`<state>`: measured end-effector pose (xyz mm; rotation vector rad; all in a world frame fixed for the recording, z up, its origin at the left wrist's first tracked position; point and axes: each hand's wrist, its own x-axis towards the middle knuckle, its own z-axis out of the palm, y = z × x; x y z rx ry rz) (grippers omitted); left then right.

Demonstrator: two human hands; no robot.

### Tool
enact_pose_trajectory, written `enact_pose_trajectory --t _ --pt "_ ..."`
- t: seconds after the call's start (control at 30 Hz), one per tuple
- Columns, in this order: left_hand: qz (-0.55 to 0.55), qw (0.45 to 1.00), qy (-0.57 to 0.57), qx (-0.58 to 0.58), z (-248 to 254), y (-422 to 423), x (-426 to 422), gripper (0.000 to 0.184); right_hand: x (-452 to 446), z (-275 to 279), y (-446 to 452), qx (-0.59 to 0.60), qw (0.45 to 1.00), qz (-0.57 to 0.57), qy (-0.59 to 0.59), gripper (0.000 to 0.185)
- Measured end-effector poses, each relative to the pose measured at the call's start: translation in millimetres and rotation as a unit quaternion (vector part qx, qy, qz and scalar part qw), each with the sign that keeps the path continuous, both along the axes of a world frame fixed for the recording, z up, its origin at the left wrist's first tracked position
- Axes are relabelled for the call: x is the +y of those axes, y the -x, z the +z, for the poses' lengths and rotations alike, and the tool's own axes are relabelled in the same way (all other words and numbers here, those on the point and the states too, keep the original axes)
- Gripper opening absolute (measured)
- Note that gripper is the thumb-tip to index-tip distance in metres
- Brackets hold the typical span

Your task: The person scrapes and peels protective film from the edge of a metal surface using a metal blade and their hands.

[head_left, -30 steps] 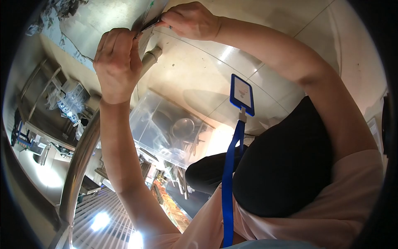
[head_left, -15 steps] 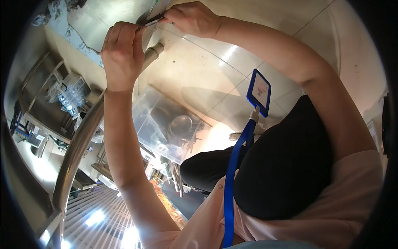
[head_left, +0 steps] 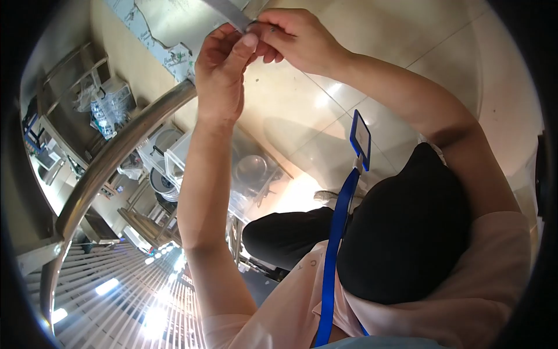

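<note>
My left grip and right grip pinch the grey strip near its end; uneven pulling could twist it loose.

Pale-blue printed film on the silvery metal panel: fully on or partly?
Partly: the printed film ends in a ragged edge, the metal panel bare beyond.

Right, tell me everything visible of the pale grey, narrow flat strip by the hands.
The pale grey, narrow flat strip is straight-edged and plain-looking; whether it is plastic, film or metal, I cannot tell. It slants down and rightward from the picture's top edge, which cuts it off. Its lower end sits where the left hand and the right hand meet; they cover the tip, so which of them grips it is unclear.
</note>
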<state>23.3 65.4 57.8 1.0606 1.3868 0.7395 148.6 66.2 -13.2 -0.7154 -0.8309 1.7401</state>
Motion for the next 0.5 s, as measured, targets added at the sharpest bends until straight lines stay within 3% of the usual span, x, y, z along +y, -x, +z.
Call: enact_pose_trajectory --t 0.03,0.13,0.27,0.37,0.5 --pt "0.105 0.994 0.011 0.012 -4.1 -2.8 -1.9 0.019 -2.3 -11.7 2.0 -0.013 1.000 -0.026 -0.009 0.014" --pt "0.203 0.978 -0.020 0.051 -9.0 15.1 -2.5 0.012 0.5 -34.8 -14.3 -0.134 0.981 -0.138 -0.007 0.010" --pt "0.255 0.962 0.060 0.078 -34.2 16.8 -6.5 0.015 12.2 -42.9 -30.7 -0.275 0.942 -0.170 -0.090 0.010" --pt "0.288 0.952 0.004 0.102 -50.2 -4.5 -0.3 0.014 49.7 -33.4 -40.5 -0.418 0.868 -0.191 -0.190 0.014" --pt "0.359 0.924 -0.059 0.118 -67.4 -15.6 8.5 0.014 70.7 -19.9 -52.0 -0.445 0.854 -0.152 -0.221 0.019"
